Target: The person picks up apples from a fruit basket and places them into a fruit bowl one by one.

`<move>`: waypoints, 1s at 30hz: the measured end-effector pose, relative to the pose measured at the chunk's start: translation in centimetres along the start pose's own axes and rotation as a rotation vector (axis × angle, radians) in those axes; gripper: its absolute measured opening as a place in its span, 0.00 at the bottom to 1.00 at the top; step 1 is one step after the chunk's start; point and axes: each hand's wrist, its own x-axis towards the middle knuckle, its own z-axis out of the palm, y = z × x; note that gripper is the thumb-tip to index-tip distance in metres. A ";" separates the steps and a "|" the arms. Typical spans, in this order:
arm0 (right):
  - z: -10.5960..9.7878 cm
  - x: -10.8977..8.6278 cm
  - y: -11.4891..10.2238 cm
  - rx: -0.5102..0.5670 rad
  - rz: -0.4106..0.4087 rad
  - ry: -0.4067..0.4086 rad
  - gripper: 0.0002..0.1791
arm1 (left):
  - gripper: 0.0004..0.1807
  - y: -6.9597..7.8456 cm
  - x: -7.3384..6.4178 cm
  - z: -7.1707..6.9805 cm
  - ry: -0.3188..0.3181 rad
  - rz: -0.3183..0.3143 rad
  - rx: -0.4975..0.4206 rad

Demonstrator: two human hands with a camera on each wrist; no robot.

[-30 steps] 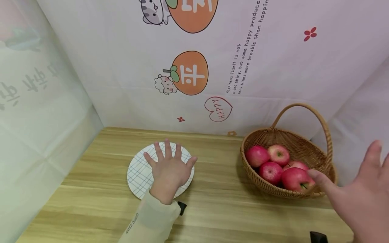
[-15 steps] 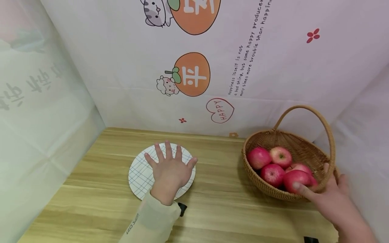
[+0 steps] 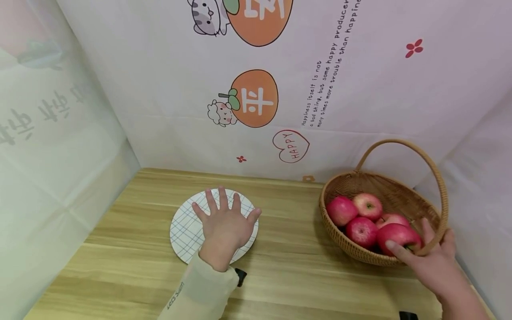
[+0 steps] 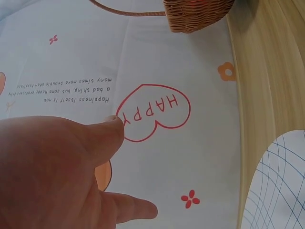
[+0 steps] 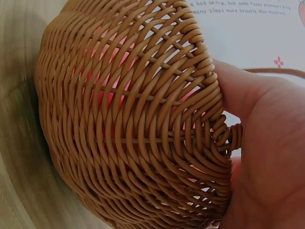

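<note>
since a second ago, the right hand [image 3: 436, 269] has come in from the side to the right end of the basket [image 3: 394, 191], while the left hand [image 3: 226, 224] stays spread in place. the basket is boat-shaped brown wicker with a hooped handle [image 3: 443, 200]; smooth, round red apples [image 3: 362, 232] lie inside it. the right hand is clamped on the basket's rim at the handle's foot, its thumb over the nearest apple; whether they touch i cannot tell. the left hand's fingers are apart and straight, above a flat round white disc [image 3: 184, 231] with blue grid lines, on a wood-grained table [image 3: 280, 249]; contact is unclear. the right wrist view shows the basket's outer weave, with red glimpsed through gaps; the head view shows the apples from above.
</note>
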 end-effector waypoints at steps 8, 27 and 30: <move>0.0 1.1 0.4 0.061 -0.073 0.006 0.61 | 0.45 0.1 -0.1 0.0 0.004 0.010 -0.004; 2.0 1.8 0.0 0.000 -0.251 0.100 0.61 | 0.45 0.0 -0.2 0.0 -0.009 0.019 -0.033; 2.1 2.0 0.1 -0.011 -0.260 0.096 0.61 | 0.45 0.0 -0.1 -0.1 -0.008 0.025 -0.034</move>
